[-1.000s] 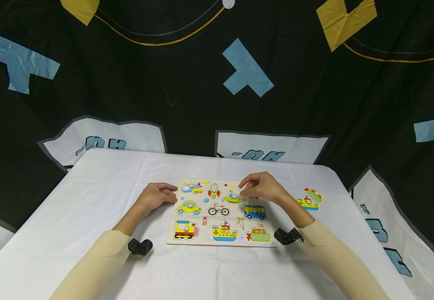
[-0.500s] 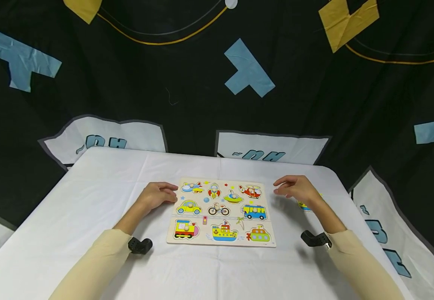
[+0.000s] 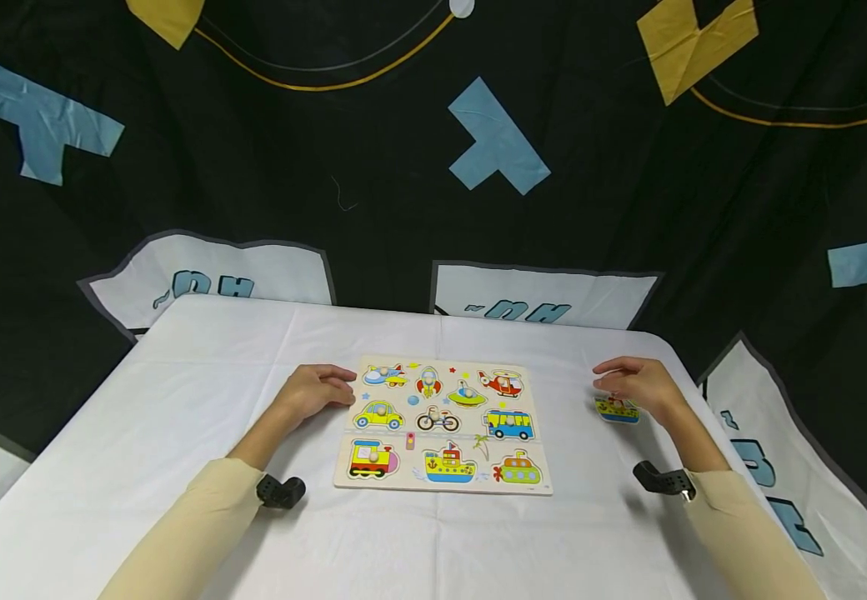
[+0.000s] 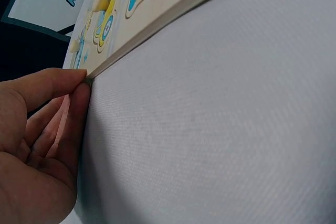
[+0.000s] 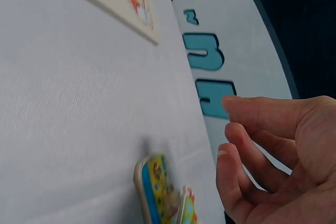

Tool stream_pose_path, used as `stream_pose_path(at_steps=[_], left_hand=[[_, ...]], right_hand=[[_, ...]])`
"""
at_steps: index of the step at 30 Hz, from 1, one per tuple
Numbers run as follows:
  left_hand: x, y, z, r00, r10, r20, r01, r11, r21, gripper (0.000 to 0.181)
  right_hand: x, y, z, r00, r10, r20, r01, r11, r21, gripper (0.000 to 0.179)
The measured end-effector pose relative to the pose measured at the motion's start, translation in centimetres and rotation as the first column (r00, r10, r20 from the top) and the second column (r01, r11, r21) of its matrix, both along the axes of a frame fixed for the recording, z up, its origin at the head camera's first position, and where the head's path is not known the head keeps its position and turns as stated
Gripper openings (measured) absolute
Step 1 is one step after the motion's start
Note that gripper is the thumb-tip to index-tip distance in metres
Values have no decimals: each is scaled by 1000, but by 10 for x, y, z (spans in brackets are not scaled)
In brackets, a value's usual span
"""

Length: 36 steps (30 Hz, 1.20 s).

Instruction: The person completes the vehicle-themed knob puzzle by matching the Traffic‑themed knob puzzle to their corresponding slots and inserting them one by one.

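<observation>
A wooden peg puzzle board point(image 3: 403, 443) with vehicle pictures lies on the white table. My left hand point(image 3: 315, 395) is at its left edge. In the left wrist view, the thumb and a finger of that hand point(image 4: 44, 129) pinch the board's edge point(image 4: 152, 32). To the right of the board, my right hand point(image 3: 639, 385) hovers with loosely bent fingers and holds nothing. Just below its fingers is a yellow-and-blue boat piece point(image 3: 617, 411). The right wrist view shows this boat piece point(image 5: 152, 187) beside a green submarine piece point(image 5: 186, 208), which the hand hides in the head view.
White cloth point(image 3: 433, 550) covers the table. A black curtain point(image 3: 291, 167) with blue and yellow patches hangs behind it. Black wrist cameras sit on the left wrist point(image 3: 280, 492) and right wrist point(image 3: 663, 480).
My right hand has moved right, away from the helicopter at the board's upper right corner, to above the loose pieces. The helicopter is now uncovered. My left hand has stayed at the board's edge.
</observation>
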<state>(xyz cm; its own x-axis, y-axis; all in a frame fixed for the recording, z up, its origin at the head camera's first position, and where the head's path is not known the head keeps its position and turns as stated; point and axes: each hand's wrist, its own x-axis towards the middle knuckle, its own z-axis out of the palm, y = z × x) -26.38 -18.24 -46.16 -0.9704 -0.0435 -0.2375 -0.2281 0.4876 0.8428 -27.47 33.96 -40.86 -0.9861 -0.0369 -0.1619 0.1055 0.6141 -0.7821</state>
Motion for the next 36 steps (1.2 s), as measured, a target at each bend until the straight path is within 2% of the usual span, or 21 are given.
stream_pose_path(at_steps=[7, 13, 19, 36], left_hand=[[1, 0, 1, 1000, 0, 3, 0, 1000, 24, 43], [1, -1, 0, 1000, -6, 0, 6, 1000, 24, 43], [1, -1, 0, 1000, -5, -6, 5, 1000, 26, 43], [0, 0, 0, 1000, 5, 3, -5, 1000, 23, 43]], right_hand=[[4, 12, -7, 997, -60, 40, 59, 998, 13, 46], [5, 22, -14, 997, -78, 28, 75, 994, 82, 43], [6, 27, -21, 984, -141, 108, 132, 987, 89, 48], [7, 37, -37, 983, -137, 118, 127, 988, 87, 40]])
